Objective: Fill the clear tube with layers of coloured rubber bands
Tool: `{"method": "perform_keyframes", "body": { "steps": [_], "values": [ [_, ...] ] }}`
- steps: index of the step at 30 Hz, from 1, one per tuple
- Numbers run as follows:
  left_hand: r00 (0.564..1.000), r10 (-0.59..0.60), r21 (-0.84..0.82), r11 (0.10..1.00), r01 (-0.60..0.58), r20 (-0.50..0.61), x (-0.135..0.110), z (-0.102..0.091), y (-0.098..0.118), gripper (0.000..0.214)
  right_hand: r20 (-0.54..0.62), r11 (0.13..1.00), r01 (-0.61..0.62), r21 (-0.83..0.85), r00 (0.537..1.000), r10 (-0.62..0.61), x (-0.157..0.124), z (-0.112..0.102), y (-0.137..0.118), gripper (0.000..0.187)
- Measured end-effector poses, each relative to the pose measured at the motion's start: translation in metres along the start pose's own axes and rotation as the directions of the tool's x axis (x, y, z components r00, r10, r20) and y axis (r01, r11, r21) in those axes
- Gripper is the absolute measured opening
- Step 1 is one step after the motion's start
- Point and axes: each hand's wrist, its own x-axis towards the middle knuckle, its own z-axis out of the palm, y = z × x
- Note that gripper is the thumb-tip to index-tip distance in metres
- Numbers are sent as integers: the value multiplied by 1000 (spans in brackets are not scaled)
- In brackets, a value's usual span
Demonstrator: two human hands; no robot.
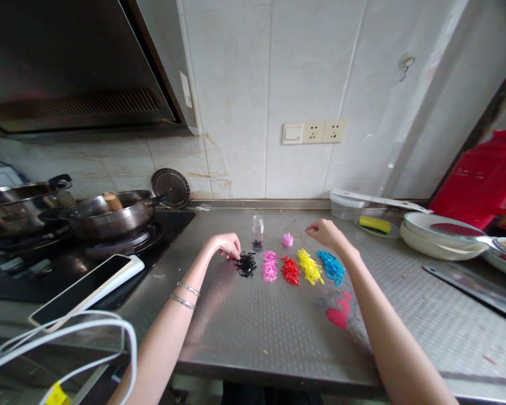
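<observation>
My left hand (227,246) is closed in a pinch at the left edge of a pile of small black elastic bands (247,264). Anything between its fingertips is too small to make out. To the right lie matching piles of pink bands (270,266), red bands (290,271), yellow bands (310,266) and blue bands (331,268). Behind the black and pink piles a clear bottle (258,229) stands upright with some black bands at its bottom. A pink cap (287,239) sits right of it. Above the blue pile, my right hand (324,232) has curled fingers; their inside is hidden.
On the left are a stove with a pan (109,216) and a pot (23,202), a phone (82,289) and a white cable (129,332). Bowls (438,242), a knife (474,289), a sponge (374,225) and a red thermos (480,180) stand or lie to the right.
</observation>
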Motion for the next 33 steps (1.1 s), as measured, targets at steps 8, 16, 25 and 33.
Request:
{"method": "perform_keyframes", "body": {
  "steps": [8,16,25,33],
  "values": [
    [994,84,36,996,-82,-70,-5,3,4,11,91,978,114,-178,991,-99,-21,24,-52,30],
    [985,149,45,988,-145,-90,1,7,2,13,94,959,180,-221,982,-163,-23,36,-58,30],
    [926,294,-125,936,-329,-237,-11,-11,-9,16,99,948,193,-254,980,-173,-24,34,-61,31],
    [794,171,-388,800,-458,-584,-28,-26,0,31,86,945,197,-259,980,-181,-24,36,-59,31]
  ]
}}
